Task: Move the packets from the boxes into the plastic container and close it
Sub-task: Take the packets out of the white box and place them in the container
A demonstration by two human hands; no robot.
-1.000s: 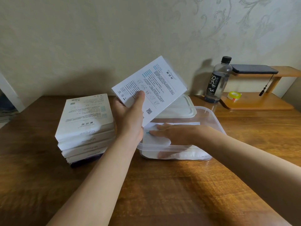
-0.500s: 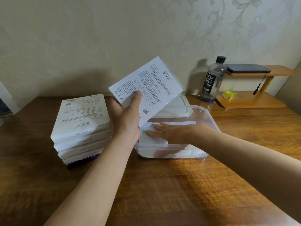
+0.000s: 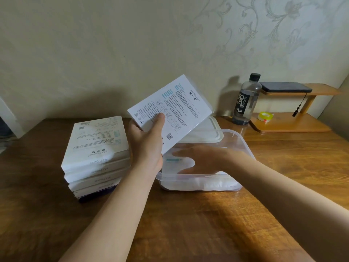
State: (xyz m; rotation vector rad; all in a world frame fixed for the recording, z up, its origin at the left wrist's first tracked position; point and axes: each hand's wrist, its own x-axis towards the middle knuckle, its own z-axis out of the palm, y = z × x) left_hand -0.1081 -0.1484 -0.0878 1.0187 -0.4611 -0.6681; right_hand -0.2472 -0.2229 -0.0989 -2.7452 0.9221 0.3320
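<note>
- A wooden desk (image 3: 207,224) stands against a pale patterned wall.
- The left hand (image 3: 146,146) holds a white box (image 3: 170,112) tilted above the container, thumb on its printed face and fingers clamped behind, probably to keep it clear.
- The right hand (image 3: 204,157) lies flat, fingers spread, inside the clear plastic container (image 3: 243,146), apparently pressing the white packets (image 3: 217,184) level.
- Beyond those fingers rests the lid (image 3: 211,132); left of the thumb waits a stack of boxes (image 3: 96,156).

The blurred right hand (image 3: 200,157) hides the white packets (image 3: 217,184) beneath; at nine o'clock, a white object (image 3: 7,118) is cropped
</note>
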